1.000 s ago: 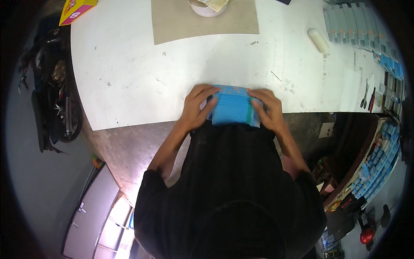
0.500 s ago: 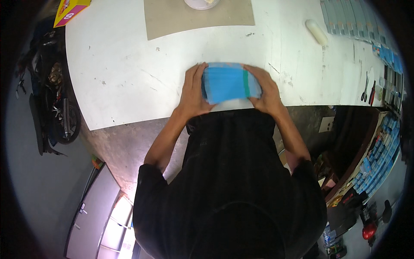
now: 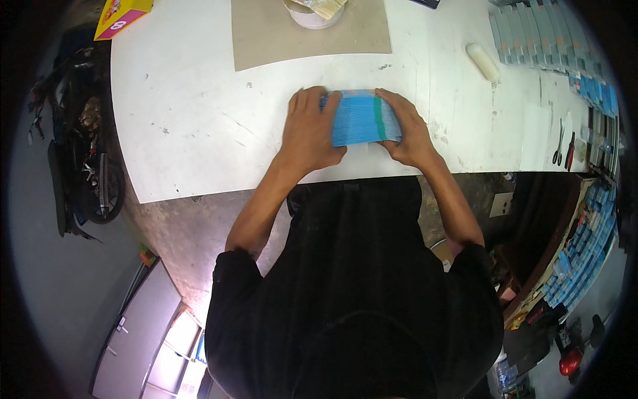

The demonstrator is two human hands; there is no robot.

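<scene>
A thick stack of blue sheets (image 3: 357, 123) with a green stripe near its right end sits close to the front edge of the white table (image 3: 199, 133). Its many thin layers show as fine lines. My left hand (image 3: 307, 133) wraps the stack's left end, back of the hand up and thumb at the near side. At the right end, my right hand (image 3: 411, 136) grips with fingers on the far corner and thumb at the near corner. Whether the sheets are single or folded I cannot tell.
Beyond the stack lies a beige board (image 3: 266, 50) carrying a white tub (image 3: 312, 18) with a brush (image 3: 327, 6). Toward the right are a whitish rounded bar (image 3: 483, 61), several grey-blue stacks (image 3: 531, 33), scissors (image 3: 558, 147) and a red-handled tool (image 3: 570, 151). A yellow box (image 3: 119, 16) stands far left.
The stack was blurred by motion and now looks sharp, with its layered edges showing. My left hand has shifted right, further over the stack's left end. My right hand keeps its hold.
</scene>
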